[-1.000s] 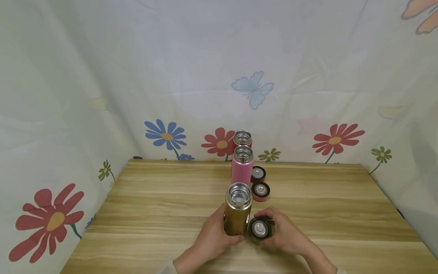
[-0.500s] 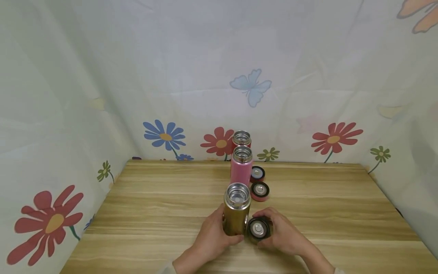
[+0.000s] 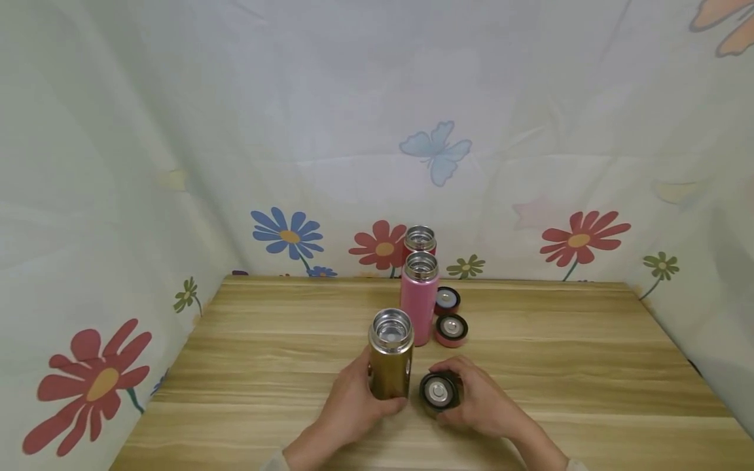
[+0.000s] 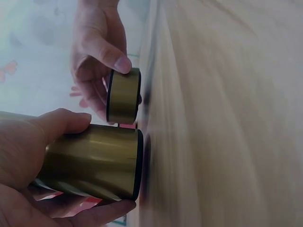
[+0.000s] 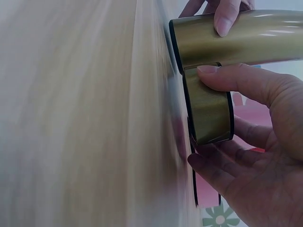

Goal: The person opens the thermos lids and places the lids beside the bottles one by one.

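Observation:
My left hand (image 3: 353, 402) grips the lower body of a gold thermos bottle (image 3: 391, 366), which stands upright without its lid, its steel mouth facing up. In the left wrist view the base of the bottle (image 4: 97, 161) is right by the tabletop; whether it touches cannot be seen. To its right, my right hand (image 3: 484, 400) holds the gold lid (image 5: 208, 106) by its side, thumb on one side and fingers on the other. The lid's black-ringed underside with a steel centre (image 3: 438, 392) faces up in the head view. A narrow strip of wood separates lid and bottle there.
Behind the gold bottle stand an open pink thermos (image 3: 419, 304) and an open red one (image 3: 420, 239), in a line. Right of them lie a pink lid (image 3: 451, 330) and a red lid (image 3: 446, 299), undersides up. A flowered curtain borders the wooden table (image 3: 283, 366).
My left hand has shifted the gold bottle to the left, so more of the pink bottle shows. My right hand has slid slightly left with the lid.

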{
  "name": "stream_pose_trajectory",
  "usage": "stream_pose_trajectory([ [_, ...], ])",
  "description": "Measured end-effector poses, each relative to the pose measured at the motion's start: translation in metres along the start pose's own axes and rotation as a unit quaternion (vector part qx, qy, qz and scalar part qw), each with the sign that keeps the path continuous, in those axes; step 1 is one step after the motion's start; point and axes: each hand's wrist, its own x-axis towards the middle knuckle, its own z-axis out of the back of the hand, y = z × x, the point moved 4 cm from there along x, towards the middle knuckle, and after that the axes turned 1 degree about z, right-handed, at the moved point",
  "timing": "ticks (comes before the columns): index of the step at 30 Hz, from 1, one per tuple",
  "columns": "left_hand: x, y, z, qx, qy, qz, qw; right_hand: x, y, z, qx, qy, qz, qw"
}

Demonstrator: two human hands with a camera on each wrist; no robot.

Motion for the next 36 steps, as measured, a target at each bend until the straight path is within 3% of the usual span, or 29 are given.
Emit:
stream_pose_trajectory([
  [14, 0.005, 0.024, 0.04, 0.018, -0.059, 0.038, 0.9974, 0.026, 0.017, -0.022, 0.002, -0.027, 0.016, 0.9995],
  [22, 0.008, 0.036, 0.058, 0.027, -0.084, 0.053, 0.9947, 0.043, 0.03, -0.034, 0.004, -0.043, -0.005, 0.999],
  [31, 0.016, 0.049, 0.073, 0.043, -0.096, 0.079, 0.9913, 0.065, 0.043, -0.043, -0.005, -0.052, -0.012, 0.9986],
  [36, 0.022, 0.055, 0.08, 0.044, -0.101, 0.078, 0.9909, 0.077, 0.05, -0.049, -0.015, -0.058, -0.003, 0.9982],
])
